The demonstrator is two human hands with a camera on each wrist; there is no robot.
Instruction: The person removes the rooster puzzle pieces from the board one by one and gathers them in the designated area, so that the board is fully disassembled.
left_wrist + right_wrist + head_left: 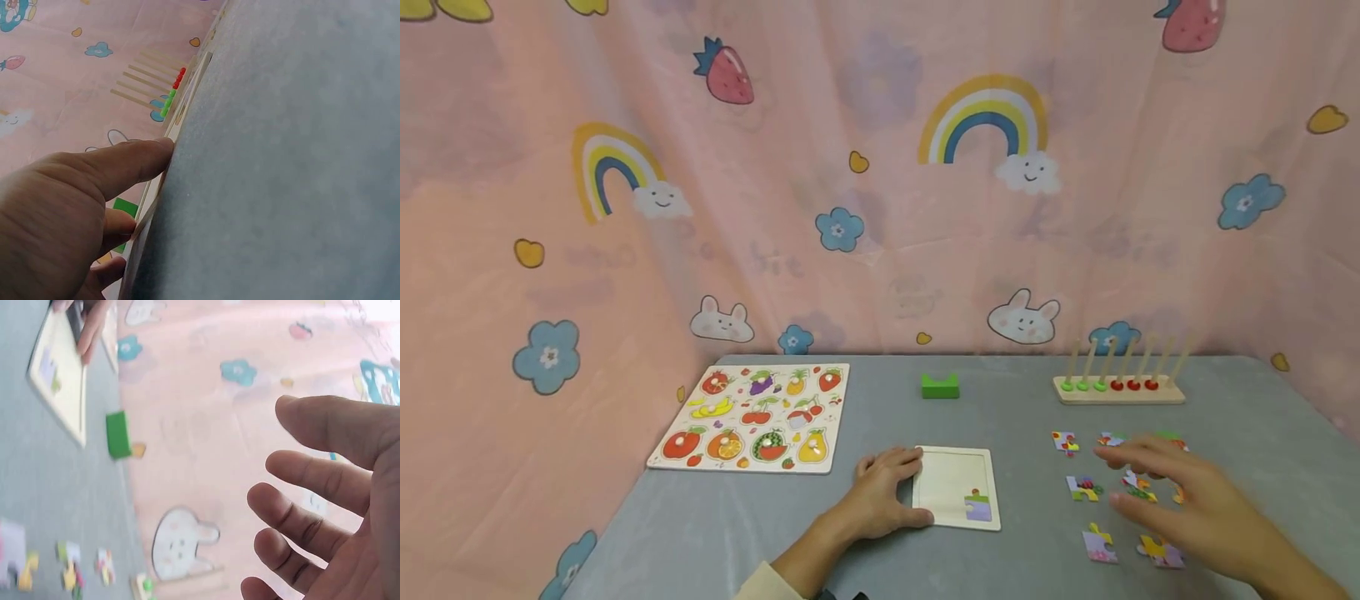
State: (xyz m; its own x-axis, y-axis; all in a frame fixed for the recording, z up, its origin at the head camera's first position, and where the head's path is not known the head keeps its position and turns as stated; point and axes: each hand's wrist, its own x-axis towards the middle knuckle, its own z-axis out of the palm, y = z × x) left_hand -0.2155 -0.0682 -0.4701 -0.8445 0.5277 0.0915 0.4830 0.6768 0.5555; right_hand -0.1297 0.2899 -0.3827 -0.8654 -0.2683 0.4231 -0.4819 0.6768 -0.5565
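Note:
My left hand [883, 496] holds the left side of a square wooden puzzle tray [940, 475], thumb at the lower corner and fingers at the upper one. In the left wrist view the thumb [140, 164] lies along the tray's edge. One purple and green puzzle piece [977, 507] sits in the tray's lower right corner. Over the loose puzzle pieces on the right, my right hand [1198, 508] hovers with fingers spread and nothing between them. It hides part of several pieces. Nearest to its thumb are a red and green piece [1084, 488] and a lilac piece [1100, 546].
A fruit peg board [748, 421] lies at the left of the grey table [760, 533]. Behind the tray stands a green notched block [940, 387]. A wooden peg rack [1120, 393] with green and red beads stands at the back right, before a pink patterned curtain [880, 275].

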